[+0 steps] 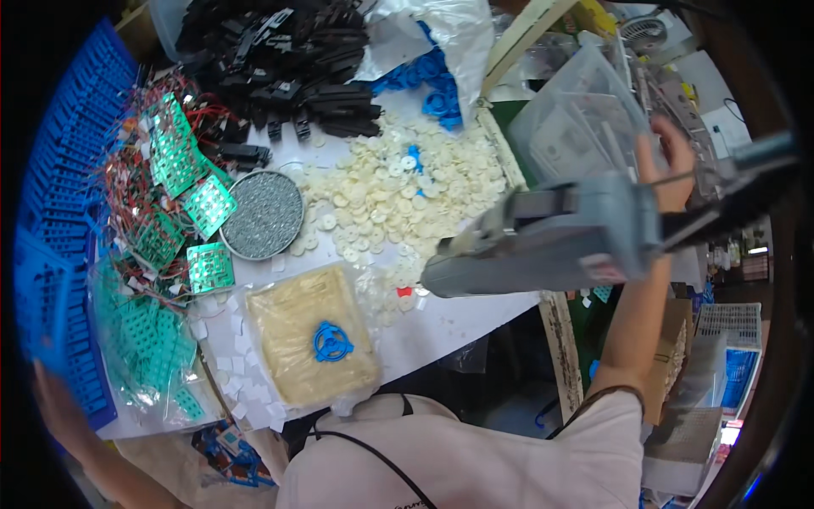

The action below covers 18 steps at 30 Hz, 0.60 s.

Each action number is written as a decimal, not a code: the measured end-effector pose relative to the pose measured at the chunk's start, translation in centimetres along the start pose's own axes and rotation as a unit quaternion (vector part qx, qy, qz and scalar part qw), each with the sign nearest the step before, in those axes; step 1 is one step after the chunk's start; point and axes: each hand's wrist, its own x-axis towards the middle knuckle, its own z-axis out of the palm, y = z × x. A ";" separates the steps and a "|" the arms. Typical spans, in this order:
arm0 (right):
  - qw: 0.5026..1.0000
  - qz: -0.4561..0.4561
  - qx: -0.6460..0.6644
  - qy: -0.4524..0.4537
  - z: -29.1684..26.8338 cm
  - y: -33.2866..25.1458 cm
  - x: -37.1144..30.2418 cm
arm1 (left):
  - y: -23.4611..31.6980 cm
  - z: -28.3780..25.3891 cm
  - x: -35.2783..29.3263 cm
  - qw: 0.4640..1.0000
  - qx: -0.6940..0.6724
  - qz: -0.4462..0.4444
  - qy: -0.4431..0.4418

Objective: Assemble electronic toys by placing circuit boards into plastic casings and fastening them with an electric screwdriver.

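Observation:
At the far left edge, my left hand is closed at the lower edge of a blurred blue plastic basket, its fingers partly hidden. A larger blue slatted basket stands behind it. My right hand is raised at the right, beside the clear plastic bin. Its thumb and fingers are curved but apart, with nothing plainly between them. In front of that forearm hangs a grey power tool, blurred and covering part of the arm and table.
Cream discs lie heaped mid-table, near a round dish of small metal parts. Green circuit boards with wires are at left; black plastic parts are piled behind. A blue ring-shaped part rests on a bagged tan block.

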 end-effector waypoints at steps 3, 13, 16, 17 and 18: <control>0.982 0.041 -0.173 -0.070 -0.7 8.0 9.1 | 6.5 4.7 -4.7 0.993 -0.110 -0.032 -0.040; 0.794 0.249 -0.398 -0.385 -3.3 26.3 12.1 | -4.1 6.1 -8.1 0.990 -0.107 -0.085 -0.027; 0.818 0.266 -0.369 -0.351 -1.8 26.0 12.0 | -6.8 5.5 -7.5 0.992 -0.053 0.050 -0.102; 0.818 0.281 -0.366 -0.343 -0.6 23.7 12.2 | -7.8 5.3 -7.0 0.991 -0.009 0.081 -0.102; 0.819 0.276 -0.367 -0.345 -0.5 23.1 12.6 | -8.9 5.9 -6.3 0.988 0.028 0.111 -0.103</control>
